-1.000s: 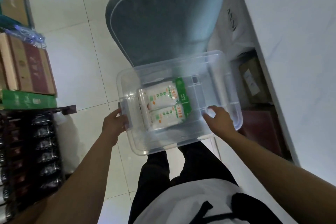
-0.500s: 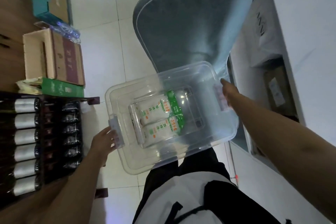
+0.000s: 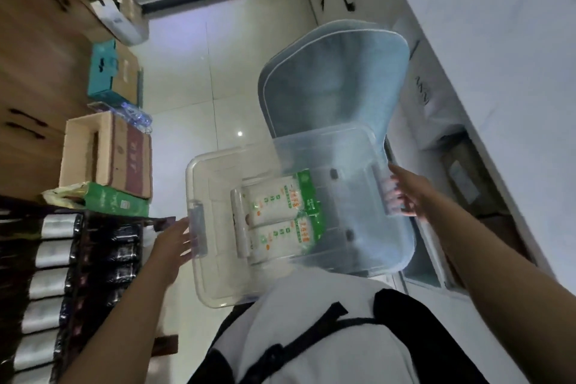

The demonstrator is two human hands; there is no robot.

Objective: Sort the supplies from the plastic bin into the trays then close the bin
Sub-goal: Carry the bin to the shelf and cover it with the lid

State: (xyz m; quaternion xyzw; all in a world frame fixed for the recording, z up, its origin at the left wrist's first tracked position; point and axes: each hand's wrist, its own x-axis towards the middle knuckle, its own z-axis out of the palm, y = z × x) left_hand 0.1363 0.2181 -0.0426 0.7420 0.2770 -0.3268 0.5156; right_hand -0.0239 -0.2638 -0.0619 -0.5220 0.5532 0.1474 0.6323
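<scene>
A clear plastic bin (image 3: 215, 274) sits in front of me at lap height. Inside it lie two white packets with green ends (image 3: 277, 212), side by side. The translucent lid (image 3: 358, 206) is off the bin's left part and lies shifted to the right, over the right half. My right hand (image 3: 406, 193) grips the lid's right edge, fingers curled round its clip. My left hand (image 3: 173, 243) is at the bin's left side, fingers straight, touching the grey latch (image 3: 198, 232).
A grey padded chair (image 3: 336, 81) stands just beyond the bin. At the left are cardboard boxes (image 3: 106, 153), a green box (image 3: 115, 201), a teal box (image 3: 103, 72) and a dark rack of bottles (image 3: 46, 274). A white desk (image 3: 498, 56) runs along the right.
The lid, closed on the bin before, has come free at the left and moved right with my right hand. My left hand has loosened from the left latch.
</scene>
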